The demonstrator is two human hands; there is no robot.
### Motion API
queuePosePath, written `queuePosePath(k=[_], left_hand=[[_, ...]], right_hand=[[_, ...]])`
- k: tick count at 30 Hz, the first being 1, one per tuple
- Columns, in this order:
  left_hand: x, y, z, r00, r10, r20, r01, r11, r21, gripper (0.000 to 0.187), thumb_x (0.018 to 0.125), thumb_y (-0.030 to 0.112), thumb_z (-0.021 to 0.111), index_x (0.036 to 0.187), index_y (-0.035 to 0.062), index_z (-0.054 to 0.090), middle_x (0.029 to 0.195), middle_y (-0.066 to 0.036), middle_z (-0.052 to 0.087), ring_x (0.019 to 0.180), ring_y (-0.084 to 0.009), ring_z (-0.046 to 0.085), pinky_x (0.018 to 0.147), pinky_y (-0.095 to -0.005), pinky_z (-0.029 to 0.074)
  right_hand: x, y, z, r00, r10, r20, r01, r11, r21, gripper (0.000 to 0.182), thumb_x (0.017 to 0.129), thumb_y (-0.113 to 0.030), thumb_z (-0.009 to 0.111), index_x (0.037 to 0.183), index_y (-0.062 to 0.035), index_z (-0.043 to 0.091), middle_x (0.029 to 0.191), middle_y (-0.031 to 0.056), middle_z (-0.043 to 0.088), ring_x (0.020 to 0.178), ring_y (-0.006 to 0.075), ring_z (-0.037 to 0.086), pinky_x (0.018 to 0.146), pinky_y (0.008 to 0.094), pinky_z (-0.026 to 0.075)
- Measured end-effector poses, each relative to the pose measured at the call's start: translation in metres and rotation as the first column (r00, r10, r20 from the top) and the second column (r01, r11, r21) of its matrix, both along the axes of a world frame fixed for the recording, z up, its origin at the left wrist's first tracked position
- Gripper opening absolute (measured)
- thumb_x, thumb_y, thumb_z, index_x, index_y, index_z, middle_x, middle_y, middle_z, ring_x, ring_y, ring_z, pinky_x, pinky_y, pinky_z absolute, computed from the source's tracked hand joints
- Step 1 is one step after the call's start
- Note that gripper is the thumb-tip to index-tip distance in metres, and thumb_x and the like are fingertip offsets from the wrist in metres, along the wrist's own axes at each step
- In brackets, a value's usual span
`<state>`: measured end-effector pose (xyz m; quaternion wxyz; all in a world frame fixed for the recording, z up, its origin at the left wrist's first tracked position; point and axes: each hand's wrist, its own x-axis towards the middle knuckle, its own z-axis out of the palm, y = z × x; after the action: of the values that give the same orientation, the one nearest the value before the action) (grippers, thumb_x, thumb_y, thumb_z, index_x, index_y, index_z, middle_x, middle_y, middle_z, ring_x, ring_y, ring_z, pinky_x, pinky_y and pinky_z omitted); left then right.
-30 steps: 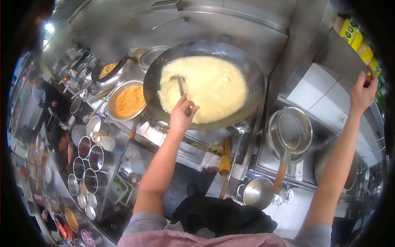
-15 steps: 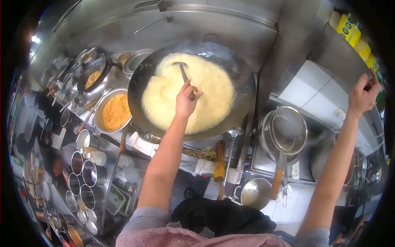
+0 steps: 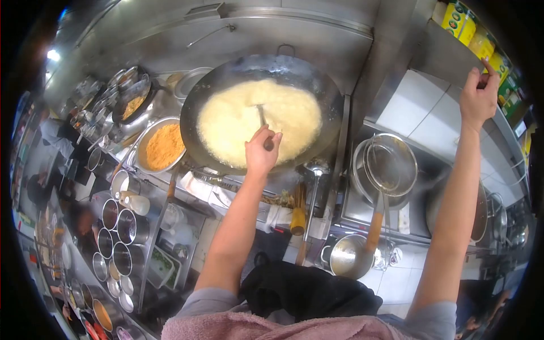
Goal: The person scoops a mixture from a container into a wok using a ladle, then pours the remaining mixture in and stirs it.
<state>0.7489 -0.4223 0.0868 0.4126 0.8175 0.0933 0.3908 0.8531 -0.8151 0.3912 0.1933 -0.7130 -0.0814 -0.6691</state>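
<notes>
Over the large dark wok (image 3: 198,144), my left hand (image 3: 263,150) is closed round the handle of a utensil (image 3: 261,115). The utensil's far end dips into the pale yellow, foamy liquid (image 3: 226,122), so its head is hidden. My right hand (image 3: 479,99) is raised at the upper right, near the yellow packages (image 3: 481,46) on a shelf. Its fingers are partly curled, and whether they hold anything cannot be made out. Left of the wok sits a bowl of orange crumbly food (image 3: 165,147).
Round strainers (image 3: 391,164) lie over a pot at the right. Below stand a small pot (image 3: 347,255) and a yellow-handled brush (image 3: 298,218). Metal containers (image 3: 131,226) fill the lower left. A person (image 3: 54,136) is at the far left.
The utensil in my left hand has sunk deeper and shifted within the liquid. My right hand has moved up and left in view. The whole view has shifted slightly.
</notes>
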Motion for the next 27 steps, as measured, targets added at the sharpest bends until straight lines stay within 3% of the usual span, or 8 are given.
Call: queuePosePath(k=[1, 9, 12, 15, 20, 22, 26, 27], left_hand=[[-0.013, -0.001, 0.003, 1.0, -0.007, -0.02, 0.006, 0.997, -0.073, 0.019, 0.083, 0.023, 0.073, 0.082, 0.0052, 0.067, 0.107, -0.017, 0.069, 0.101, -0.0337, 0.066, 0.085, -0.0426, 0.051], [-0.108, 0.018, 0.006, 0.998, 0.062, -0.01, -0.062, 0.998, 0.006, 0.015, 0.083, 0.02, 0.071, 0.084, 0.0057, 0.066, 0.108, -0.016, 0.069, 0.098, -0.0341, 0.067, 0.09, -0.0435, 0.048], [-0.137, 0.02, 0.009, 0.991, 0.056, -0.121, -0.054, 0.998, 0.019, 0.015, 0.083, 0.02, 0.072, 0.085, 0.0067, 0.066, 0.111, -0.012, 0.07, 0.099, -0.0339, 0.067, 0.095, -0.0537, 0.042], [-0.159, 0.016, 0.011, 0.992, 0.002, -0.124, -0.006, 0.999, -0.033, 0.015, 0.084, 0.02, 0.071, 0.085, 0.0066, 0.066, 0.113, -0.012, 0.069, 0.1, -0.0329, 0.067, 0.096, -0.0534, 0.042], [-0.193, -0.006, 0.031, 0.995, -0.027, -0.1, 0.026, 1.0, -0.009, 0.014, 0.084, 0.015, 0.072, 0.086, 0.0027, 0.066, 0.113, -0.016, 0.069, 0.098, -0.0292, 0.068, 0.092, -0.0384, 0.047], [-0.205, -0.017, 0.04, 0.994, -0.077, -0.078, 0.067, 0.99, -0.124, 0.016, 0.086, 0.014, 0.072, 0.089, -0.0007, 0.065, 0.111, -0.016, 0.07, 0.095, -0.0225, 0.068, 0.088, -0.0331, 0.049], [-0.217, -0.031, 0.058, 0.991, -0.13, -0.04, 0.122, 0.98, -0.154, 0.019, 0.089, 0.015, 0.069, 0.091, -0.0032, 0.065, 0.11, -0.013, 0.07, 0.092, -0.0158, 0.064, 0.083, -0.0296, 0.049], [-0.219, -0.034, 0.063, 0.99, -0.135, -0.045, 0.125, 0.975, -0.183, 0.021, 0.09, 0.017, 0.069, 0.09, -0.0037, 0.066, 0.109, -0.012, 0.07, 0.089, -0.0146, 0.063, 0.082, -0.0289, 0.049]], right_hand=[[-0.001, -0.001, 0.0, 0.999, 0.041, -0.011, -0.041, 0.999, -0.013, 0.034, 0.088, -0.031, 0.062, 0.12, -0.0191, 0.064, 0.079, -0.0013, 0.062, 0.074, 0.0172, 0.062, 0.073, 0.0344, 0.049], [-0.015, -0.003, 0.004, 0.981, 0.164, -0.104, -0.168, 0.985, -0.03, 0.036, 0.088, -0.028, 0.061, 0.122, -0.017, 0.061, 0.082, 0.0016, 0.063, 0.079, 0.0198, 0.063, 0.076, 0.0365, 0.048], [-0.012, -0.008, 0.006, 0.97, 0.207, -0.128, -0.215, 0.975, -0.053, 0.036, 0.089, -0.027, 0.06, 0.123, -0.0163, 0.061, 0.083, 0.0027, 0.063, 0.08, 0.0204, 0.063, 0.077, 0.0364, 0.048], [-0.012, -0.01, 0.008, 0.958, 0.241, -0.155, -0.254, 0.965, -0.07, 0.037, 0.089, -0.026, 0.059, 0.124, -0.0155, 0.06, 0.083, 0.0036, 0.063, 0.081, 0.0212, 0.062, 0.077, 0.0364, 0.048], [-0.023, -0.005, 0.011, 0.937, 0.287, -0.198, -0.296, 0.955, -0.014, 0.036, 0.09, -0.02, 0.06, 0.126, -0.0127, 0.06, 0.073, 0.0018, 0.055, 0.072, 0.0148, 0.055, 0.074, 0.0316, 0.047], [-0.025, -0.005, 0.014, 0.917, 0.303, -0.258, -0.312, 0.95, 0.006, 0.038, 0.088, -0.026, 0.059, 0.124, -0.0143, 0.059, 0.083, 0.0065, 0.066, 0.082, 0.0255, 0.064, 0.077, 0.0387, 0.049], [-0.031, -0.004, 0.018, 0.904, 0.303, -0.302, -0.308, 0.951, 0.033, 0.038, 0.087, -0.025, 0.059, 0.124, -0.0146, 0.059, 0.084, 0.0072, 0.066, 0.082, 0.027, 0.064, 0.077, 0.0397, 0.049], [-0.031, -0.004, 0.017, 0.907, 0.293, -0.301, -0.3, 0.954, 0.026, 0.037, 0.088, -0.024, 0.059, 0.125, -0.0147, 0.059, 0.079, 0.0045, 0.062, 0.077, 0.0218, 0.061, 0.075, 0.0361, 0.048]])
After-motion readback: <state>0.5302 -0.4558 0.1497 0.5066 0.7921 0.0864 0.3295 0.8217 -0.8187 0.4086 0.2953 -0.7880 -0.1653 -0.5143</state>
